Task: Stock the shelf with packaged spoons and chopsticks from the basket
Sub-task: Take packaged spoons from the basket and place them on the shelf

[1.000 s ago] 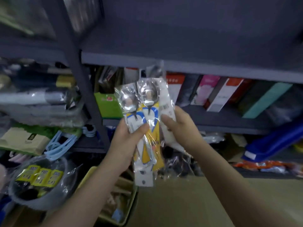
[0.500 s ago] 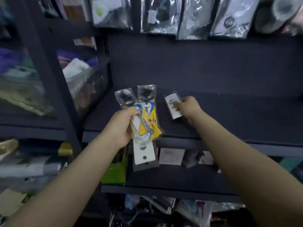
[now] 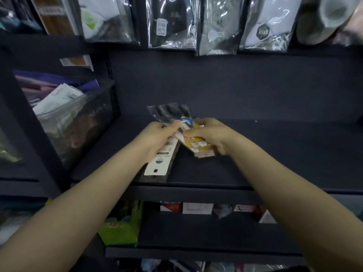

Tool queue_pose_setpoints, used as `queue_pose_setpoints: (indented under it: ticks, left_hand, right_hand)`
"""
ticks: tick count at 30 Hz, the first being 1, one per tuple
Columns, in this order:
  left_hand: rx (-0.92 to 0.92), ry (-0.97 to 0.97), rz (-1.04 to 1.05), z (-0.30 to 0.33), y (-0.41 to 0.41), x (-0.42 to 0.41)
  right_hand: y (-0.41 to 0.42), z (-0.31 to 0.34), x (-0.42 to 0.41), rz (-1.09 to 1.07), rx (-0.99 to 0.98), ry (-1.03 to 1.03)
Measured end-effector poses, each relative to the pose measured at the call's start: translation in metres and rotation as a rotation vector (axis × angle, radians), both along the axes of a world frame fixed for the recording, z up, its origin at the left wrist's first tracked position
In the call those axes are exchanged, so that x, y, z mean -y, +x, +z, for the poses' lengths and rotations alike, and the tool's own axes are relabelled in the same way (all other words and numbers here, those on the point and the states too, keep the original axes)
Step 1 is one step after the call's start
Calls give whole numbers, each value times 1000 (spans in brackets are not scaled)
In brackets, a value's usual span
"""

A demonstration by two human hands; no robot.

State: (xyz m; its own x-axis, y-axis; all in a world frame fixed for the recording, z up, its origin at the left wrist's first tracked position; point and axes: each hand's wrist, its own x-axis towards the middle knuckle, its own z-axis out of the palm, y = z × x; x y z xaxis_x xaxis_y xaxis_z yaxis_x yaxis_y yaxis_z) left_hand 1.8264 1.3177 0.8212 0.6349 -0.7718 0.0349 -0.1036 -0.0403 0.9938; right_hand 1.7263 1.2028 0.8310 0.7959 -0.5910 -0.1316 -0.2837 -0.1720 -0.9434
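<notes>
Both my hands hold a small bundle of packaged spoons low over the dark shelf board. My left hand grips a pack with a white card backing that reaches toward the shelf's front edge. My right hand is closed on the yellow and blue spoon packs, which lie flat on the board. Clear plastic tops with the spoon bowls stick out beyond my fingers. The basket is out of view.
Bagged goods hang in a row above the shelf. A clear bin of packets stands in the bay to the left. On the lower shelf stand a green box and several small cartons.
My right hand came back from the shelf to the bundle and took hold of the yellow packs. The bundle dropped from upright to lying on the board.
</notes>
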Motion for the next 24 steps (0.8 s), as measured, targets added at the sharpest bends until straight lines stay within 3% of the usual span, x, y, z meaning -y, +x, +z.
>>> queue_pose_setpoints:
  ticks: [6,13,15,18,20,24]
  left_hand:
    - [51,233,106,-15,-2,5]
    - [-13,77,319,-19,5,30]
    - [117,147,334,-28,7,40]
    - [533,563,321,-41,11,42]
    - [644,686,300,-42,8,36]
    - [817,390,327,-39,-10,0]
  right_hand:
    - [-17,-25,61,-336,-40,-204]
    - [-19,-31,83,-217,-157,-441]
    - [-17,-37,82,-160,-236,-489]
    - [-17,-41,71,-100,-412,-696]
    - [-22,-39,56,-76,-410,-852]
    - [-33,-35,20,111,-82,-925]
